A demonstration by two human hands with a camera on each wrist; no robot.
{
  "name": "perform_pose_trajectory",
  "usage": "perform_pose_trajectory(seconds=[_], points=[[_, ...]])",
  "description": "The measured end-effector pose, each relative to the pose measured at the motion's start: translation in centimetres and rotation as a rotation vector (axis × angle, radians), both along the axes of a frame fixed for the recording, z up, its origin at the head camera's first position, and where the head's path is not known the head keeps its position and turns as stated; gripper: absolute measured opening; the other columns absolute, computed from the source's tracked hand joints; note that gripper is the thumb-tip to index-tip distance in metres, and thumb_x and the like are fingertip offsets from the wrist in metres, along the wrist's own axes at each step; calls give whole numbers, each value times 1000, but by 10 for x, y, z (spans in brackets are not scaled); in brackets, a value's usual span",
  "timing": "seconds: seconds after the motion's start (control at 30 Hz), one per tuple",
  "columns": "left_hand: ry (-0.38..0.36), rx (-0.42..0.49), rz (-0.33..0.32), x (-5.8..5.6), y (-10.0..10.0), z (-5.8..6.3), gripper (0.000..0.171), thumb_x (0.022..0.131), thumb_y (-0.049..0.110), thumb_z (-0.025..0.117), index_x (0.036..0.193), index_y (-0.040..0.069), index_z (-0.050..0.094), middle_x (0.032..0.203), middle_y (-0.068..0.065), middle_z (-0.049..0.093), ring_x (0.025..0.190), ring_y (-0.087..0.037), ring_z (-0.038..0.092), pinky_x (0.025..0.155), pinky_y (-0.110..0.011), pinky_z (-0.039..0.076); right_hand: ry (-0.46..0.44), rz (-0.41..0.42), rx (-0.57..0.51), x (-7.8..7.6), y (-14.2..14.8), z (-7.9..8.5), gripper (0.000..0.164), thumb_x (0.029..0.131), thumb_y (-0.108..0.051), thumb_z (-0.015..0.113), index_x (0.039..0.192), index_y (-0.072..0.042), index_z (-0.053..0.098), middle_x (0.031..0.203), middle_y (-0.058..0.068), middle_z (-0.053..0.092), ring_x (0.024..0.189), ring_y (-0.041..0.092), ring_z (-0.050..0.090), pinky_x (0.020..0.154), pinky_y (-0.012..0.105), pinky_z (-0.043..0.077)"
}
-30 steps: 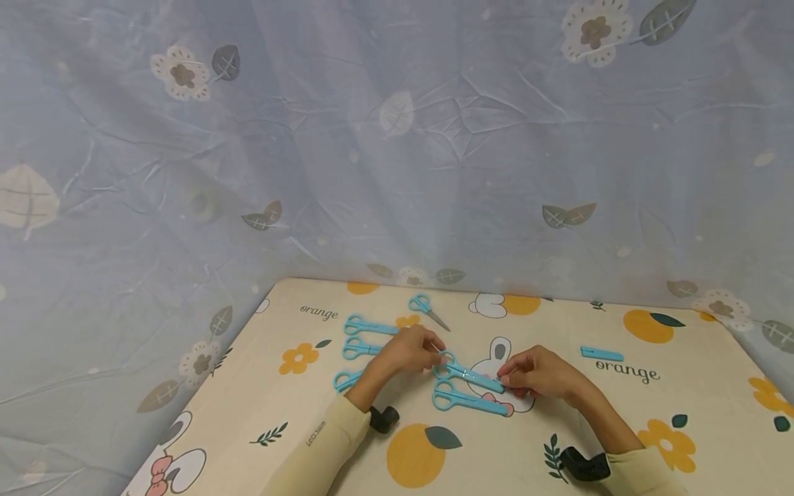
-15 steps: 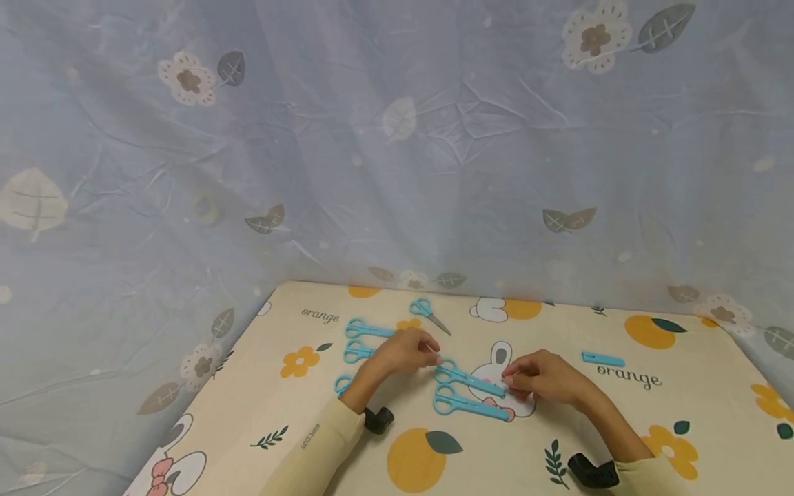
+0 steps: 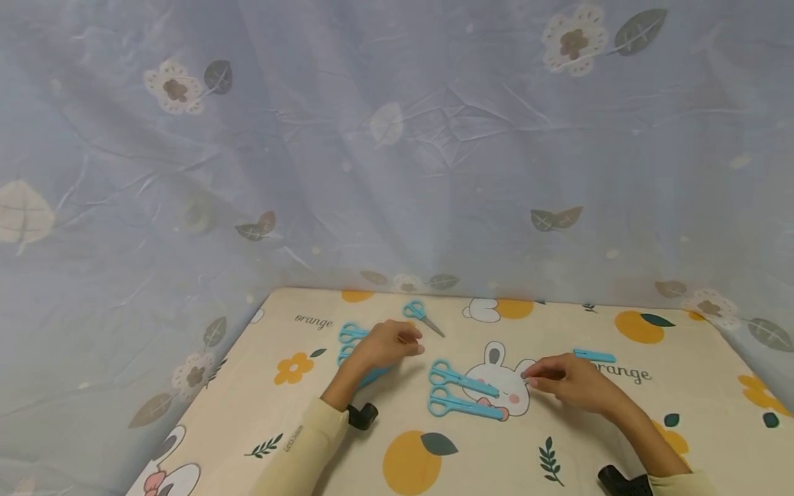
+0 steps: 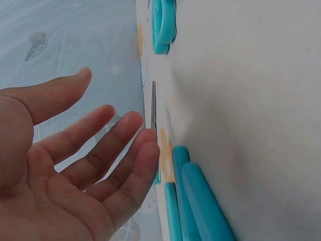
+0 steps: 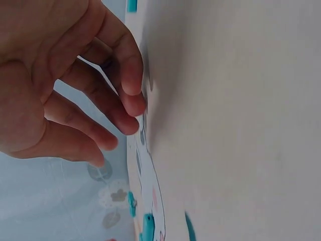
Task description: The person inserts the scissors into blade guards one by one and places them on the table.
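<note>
In the head view two light-blue sheathed scissors, an upper pair [image 3: 464,380] and a lower pair [image 3: 468,406], lie side by side mid-table. My left hand [image 3: 386,342] hovers to their left with nothing in it, over more sheathed scissors [image 3: 352,333] that it partly hides. Its fingers are loosely bent and spread in the left wrist view, beside several blue sheath ends [image 4: 203,201]. Right of the middle scissors, my right hand [image 3: 567,379] is in the air, relaxed and holding nothing. Behind it lies a loose blue blade sheath [image 3: 594,355].
Scissors with a bare blade [image 3: 423,317] lie toward the back of the table. The cream tablecloth [image 3: 322,441] carries printed oranges, flowers and a rabbit. A grey-blue patterned curtain [image 3: 397,186] hangs behind the table's far edge.
My left hand has drawn away leftward from the handles of the upper middle scissors. My right hand has moved rightward off their sheathed tip. The scissors stay on the table.
</note>
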State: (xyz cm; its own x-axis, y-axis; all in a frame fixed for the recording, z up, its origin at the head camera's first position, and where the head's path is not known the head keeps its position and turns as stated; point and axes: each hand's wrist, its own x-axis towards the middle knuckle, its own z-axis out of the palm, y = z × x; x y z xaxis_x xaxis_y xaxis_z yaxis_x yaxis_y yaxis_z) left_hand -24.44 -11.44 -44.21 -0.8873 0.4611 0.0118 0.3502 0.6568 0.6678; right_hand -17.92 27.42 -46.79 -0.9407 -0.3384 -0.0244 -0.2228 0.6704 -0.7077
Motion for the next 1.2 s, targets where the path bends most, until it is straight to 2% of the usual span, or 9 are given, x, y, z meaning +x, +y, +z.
perform_pose_trajectory(seconds=[0.23, 0.47, 0.8, 0.83, 0.93, 1.0, 1.07, 1.13, 1.2], points=[[45, 22, 44, -4, -8, -4, 40, 103, 26, 75, 135, 4, 72, 127, -14, 76, 119, -33, 71, 102, -52, 61, 90, -65, 85, 4, 16, 2, 26, 101, -26, 76, 122, -10, 79, 113, 4, 80, 104, 22, 73, 85, 34, 60], [74, 16, 57, -13, -16, -5, 42, 102, 24, 75, 139, 4, 69, 135, -17, 73, 128, -38, 68, 107, -56, 58, 137, -148, 157, 1, 38, 2, 36, 100, -24, 77, 130, -3, 76, 127, 21, 76, 111, 38, 73, 91, 54, 65], [48, -7, 18, -34, -30, -6, 63, 103, 30, 75, 158, 7, 52, 159, -19, 56, 146, -44, 55, 116, -61, 52, 144, -201, 234, -6, 68, 5, 53, 99, -32, 79, 141, -2, 69, 141, 36, 63, 117, 54, 69, 89, 65, 60], [42, -20, 20, -36, -31, -6, 66, 103, 32, 75, 160, 9, 50, 163, -17, 52, 149, -43, 52, 118, -61, 50, 143, -201, 247, -7, 70, 5, 55, 99, -33, 79, 142, -2, 68, 141, 37, 63, 115, 53, 69, 87, 64, 60], [38, -46, 9, -40, -33, -7, 73, 103, 37, 74, 165, 13, 43, 170, -14, 44, 154, -43, 45, 123, -62, 45, 124, -215, 262, -10, 75, 4, 60, 98, -34, 80, 146, -1, 64, 136, 37, 65, 84, 39, 66, 68, 47, 56], [38, -55, 3, -43, -33, -7, 77, 103, 40, 74, 167, 14, 40, 172, -14, 40, 156, -43, 42, 124, -63, 42, 110, -221, 261, -12, 79, 2, 63, 97, -33, 80, 148, 1, 61, 125, 35, 69, 66, 24, 51, 58, 36, 44], [41, -65, -4, -47, -33, -8, 79, 102, 41, 74, 168, 15, 38, 172, -14, 39, 157, -42, 40, 126, -62, 41, 108, -222, 256, -14, 81, 0, 65, 97, -32, 81, 148, 3, 60, 125, 36, 68, 64, 19, 41, 55, 33, 37], [45, -79, -12, -51, -34, -9, 81, 102, 43, 74, 168, 15, 37, 173, -14, 39, 158, -41, 40, 127, -61, 40, 128, -218, 270, -16, 85, -1, 66, 96, -32, 82, 147, 3, 61, 128, 38, 67, 71, 28, 57, 62, 40, 52], [55, -88, -24, -56, -34, -11, 82, 102, 43, 75, 168, 14, 37, 173, -14, 39, 158, -41, 39, 128, -61, 39, 145, -214, 281, -19, 87, -2, 65, 96, -32, 82, 145, 5, 61, 136, 39, 64, 93, 46, 68, 77, 56, 60]])
